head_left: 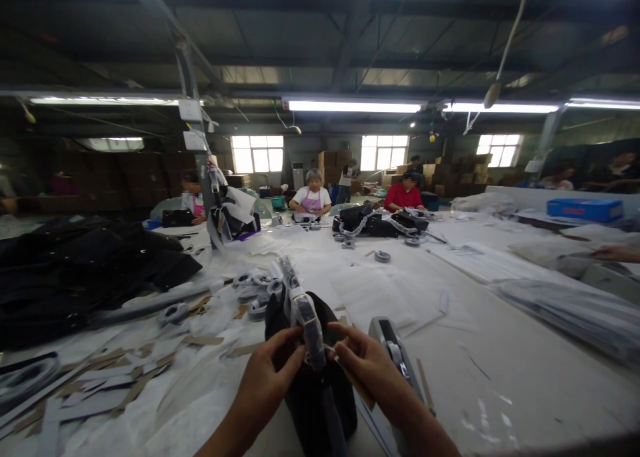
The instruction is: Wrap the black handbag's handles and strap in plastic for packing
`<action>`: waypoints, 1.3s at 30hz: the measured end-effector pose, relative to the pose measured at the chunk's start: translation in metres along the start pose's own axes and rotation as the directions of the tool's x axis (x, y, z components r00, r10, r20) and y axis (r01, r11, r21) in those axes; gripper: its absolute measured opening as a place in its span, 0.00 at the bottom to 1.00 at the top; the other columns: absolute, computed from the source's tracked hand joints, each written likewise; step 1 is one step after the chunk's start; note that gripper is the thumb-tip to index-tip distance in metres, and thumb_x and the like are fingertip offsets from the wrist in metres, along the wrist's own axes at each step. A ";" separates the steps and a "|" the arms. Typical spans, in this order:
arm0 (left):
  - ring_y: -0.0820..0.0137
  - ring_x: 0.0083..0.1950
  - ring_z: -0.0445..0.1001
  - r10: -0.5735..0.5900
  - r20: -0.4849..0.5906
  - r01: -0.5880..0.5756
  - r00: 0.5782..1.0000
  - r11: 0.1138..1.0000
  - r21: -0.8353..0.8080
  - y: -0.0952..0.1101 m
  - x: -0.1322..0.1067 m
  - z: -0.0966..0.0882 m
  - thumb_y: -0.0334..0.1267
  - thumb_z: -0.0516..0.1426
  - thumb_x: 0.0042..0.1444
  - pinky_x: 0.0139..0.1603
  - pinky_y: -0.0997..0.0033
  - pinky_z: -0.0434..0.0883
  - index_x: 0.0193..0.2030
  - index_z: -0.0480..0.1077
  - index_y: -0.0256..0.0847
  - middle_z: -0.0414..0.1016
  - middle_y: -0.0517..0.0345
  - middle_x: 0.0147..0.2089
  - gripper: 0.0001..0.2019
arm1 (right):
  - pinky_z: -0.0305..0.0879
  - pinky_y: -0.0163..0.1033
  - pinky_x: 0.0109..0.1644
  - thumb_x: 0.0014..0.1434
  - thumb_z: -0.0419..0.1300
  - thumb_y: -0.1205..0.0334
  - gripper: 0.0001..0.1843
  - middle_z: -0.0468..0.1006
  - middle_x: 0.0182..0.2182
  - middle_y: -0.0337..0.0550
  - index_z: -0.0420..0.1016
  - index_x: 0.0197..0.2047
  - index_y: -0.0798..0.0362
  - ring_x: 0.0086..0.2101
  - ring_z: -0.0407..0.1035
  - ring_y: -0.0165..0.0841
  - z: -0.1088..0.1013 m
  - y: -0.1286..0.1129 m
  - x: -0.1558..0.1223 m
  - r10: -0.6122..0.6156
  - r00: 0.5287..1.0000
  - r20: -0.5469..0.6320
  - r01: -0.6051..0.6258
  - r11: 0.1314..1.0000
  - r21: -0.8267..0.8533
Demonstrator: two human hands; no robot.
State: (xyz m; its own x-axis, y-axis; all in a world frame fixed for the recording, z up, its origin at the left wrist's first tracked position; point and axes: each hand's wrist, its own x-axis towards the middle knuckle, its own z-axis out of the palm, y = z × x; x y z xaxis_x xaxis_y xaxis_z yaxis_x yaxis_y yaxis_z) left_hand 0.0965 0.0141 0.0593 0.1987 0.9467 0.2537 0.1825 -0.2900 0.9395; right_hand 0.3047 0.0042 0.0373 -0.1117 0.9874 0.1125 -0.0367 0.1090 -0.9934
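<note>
A black bag (323, 404) stands on the table right in front of me. Its strap (313, 330), wrapped in clear plastic with a buckle showing near the top, rises in the middle. From the left, my left hand (270, 370) pinches at the strap's side with thumb and forefinger. On the opposite side my right hand (367, 360) is closed, with a thin pale strip at its fingertips reaching towards the strap. A brown strip (361, 385) shows beneath that hand; whether the hand holds it I cannot tell. Just beyond lies a grey tool (391, 344), partly covered by my forearm.
Black bags (95, 264) are heaped at left. Cardboard and paper strips (105, 377) litter the near left; rolled straps (257, 297) lie behind the bag. Plastic sheets (565, 297) cover the right side. Several people sit across the table. A post (207, 190) rises left of centre.
</note>
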 end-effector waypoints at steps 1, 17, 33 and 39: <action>0.58 0.47 0.78 -0.031 -0.016 0.030 0.999 0.998 -0.056 0.000 -0.006 -0.001 0.47 0.61 0.54 0.47 0.67 0.73 0.48 0.76 0.41 0.81 0.53 0.42 0.18 | 0.67 0.35 0.35 0.51 0.68 0.46 0.32 0.80 0.36 0.42 0.72 0.56 0.49 0.30 0.72 0.31 0.002 0.003 -0.005 0.005 1.000 -0.013 -0.004 0.999 0.043; 0.73 0.28 0.76 -0.073 0.053 0.085 0.996 0.950 -0.301 0.002 -0.023 0.004 0.42 0.63 0.55 0.36 0.69 0.76 0.56 0.73 0.45 0.77 0.52 0.55 0.21 | 0.60 0.50 0.65 0.57 0.66 0.55 0.23 0.72 0.58 0.46 0.73 0.57 0.45 0.60 0.64 0.44 0.033 0.009 -0.037 -0.212 0.962 -0.174 0.262 0.897 0.355; 0.67 0.28 0.78 -0.028 -0.093 0.016 0.995 0.991 -0.132 0.018 -0.011 0.004 0.45 0.63 0.53 0.31 0.73 0.73 0.42 0.76 0.40 0.80 0.59 0.28 0.13 | 0.60 0.51 0.65 0.61 0.61 0.61 0.23 0.71 0.59 0.48 0.69 0.59 0.46 0.58 0.66 0.43 0.029 -0.005 -0.037 -0.342 0.936 -0.079 0.345 0.939 0.017; 0.67 0.28 0.78 -0.046 -0.125 0.028 0.991 0.990 -0.138 0.017 -0.011 0.004 0.46 0.63 0.52 0.32 0.71 0.74 0.43 0.76 0.40 0.80 0.58 0.30 0.16 | 0.66 0.53 0.61 0.57 0.65 0.57 0.20 0.79 0.51 0.49 0.75 0.53 0.48 0.54 0.71 0.46 0.024 0.001 -0.037 -0.239 0.937 -0.255 0.268 0.960 0.086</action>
State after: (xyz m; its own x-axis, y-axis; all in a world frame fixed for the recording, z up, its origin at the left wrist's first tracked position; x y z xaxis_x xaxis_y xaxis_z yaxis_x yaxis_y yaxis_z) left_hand 0.1017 -0.0017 0.0716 0.0678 0.9691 0.2371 0.0532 -0.2408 0.9691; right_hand 0.2854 -0.0346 0.0325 0.1578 0.9284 0.3364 -0.1501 0.3593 -0.9211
